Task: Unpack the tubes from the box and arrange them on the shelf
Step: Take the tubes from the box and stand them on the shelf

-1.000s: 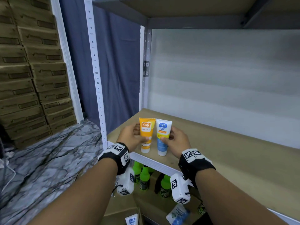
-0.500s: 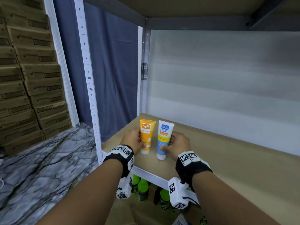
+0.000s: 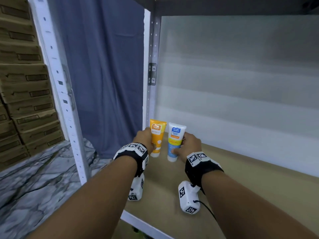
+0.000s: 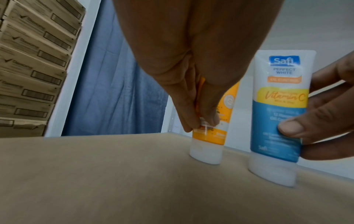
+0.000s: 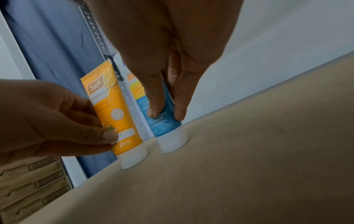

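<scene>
An orange tube (image 3: pixel 156 135) (image 4: pixel 212 133) (image 5: pixel 116 115) stands cap-down on the tan shelf board (image 3: pixel 224 183), near its back left corner. My left hand (image 3: pixel 146 140) (image 4: pixel 199 121) (image 5: pixel 103 128) pinches its lower body between thumb and fingers. Just to its right a white-and-blue tube (image 3: pixel 174 140) (image 4: pixel 277 121) (image 5: pixel 166 125) stands cap-down as well. My right hand (image 3: pixel 183 147) (image 4: pixel 298 125) (image 5: pixel 164 112) grips it from the right, thumb on the front. The two tubes stand a small gap apart. The box is out of view.
The shelf's white back panel (image 3: pixel 241 83) rises right behind the tubes, and perforated uprights (image 3: pixel 150 69) stand at the left. Bare shelf board stretches to the right. A blue curtain (image 3: pixel 103 75) and stacked cardboard cartons (image 3: pixel 25 92) lie left of the rack, above marble floor.
Both hands have carried the two tubes from the shelf's front edge deeper toward the back left corner. My view has moved in closer, and the lower shelf's green bottles have dropped out of sight.
</scene>
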Demonstrator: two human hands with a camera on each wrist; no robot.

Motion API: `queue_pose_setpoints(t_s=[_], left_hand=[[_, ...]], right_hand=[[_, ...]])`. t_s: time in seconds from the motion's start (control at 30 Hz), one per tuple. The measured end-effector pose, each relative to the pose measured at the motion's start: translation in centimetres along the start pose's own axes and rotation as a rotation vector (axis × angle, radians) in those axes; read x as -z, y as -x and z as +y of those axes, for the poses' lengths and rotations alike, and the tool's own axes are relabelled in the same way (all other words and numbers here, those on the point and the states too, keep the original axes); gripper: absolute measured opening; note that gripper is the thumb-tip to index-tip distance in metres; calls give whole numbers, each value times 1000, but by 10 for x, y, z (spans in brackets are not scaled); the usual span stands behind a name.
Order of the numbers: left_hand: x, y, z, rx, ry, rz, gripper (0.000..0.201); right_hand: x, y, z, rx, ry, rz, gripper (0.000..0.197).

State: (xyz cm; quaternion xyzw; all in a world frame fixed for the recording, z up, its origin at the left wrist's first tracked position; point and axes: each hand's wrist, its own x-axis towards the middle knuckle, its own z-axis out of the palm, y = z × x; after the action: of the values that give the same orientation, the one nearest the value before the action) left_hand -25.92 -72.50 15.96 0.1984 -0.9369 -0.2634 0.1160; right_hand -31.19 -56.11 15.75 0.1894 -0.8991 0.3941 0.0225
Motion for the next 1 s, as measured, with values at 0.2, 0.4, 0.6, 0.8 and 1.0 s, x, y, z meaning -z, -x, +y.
queue_pose_setpoints(t_s=[0.2,0.4,0.6,0.8,1.0], left_hand=[[-4,-57,-3,-26,-43,-4,49],[-9,-93,-2,-65,-88,8,45],[-12,-106,-4,-68,-78,13,46],[-12,-93,-8,-39,-76,11,44],[4,-40,-15,-25,-98,-17,46]], right_hand=[[-14,-54,-2,-14,65,6,45],[-27,-92,-1,-23,110,6,47],[-32,-104,-2,-55,124,29,43],[-28,-87,-6,-116,67,10,54],[-16,-36,-18,-129,78,-33,49]])
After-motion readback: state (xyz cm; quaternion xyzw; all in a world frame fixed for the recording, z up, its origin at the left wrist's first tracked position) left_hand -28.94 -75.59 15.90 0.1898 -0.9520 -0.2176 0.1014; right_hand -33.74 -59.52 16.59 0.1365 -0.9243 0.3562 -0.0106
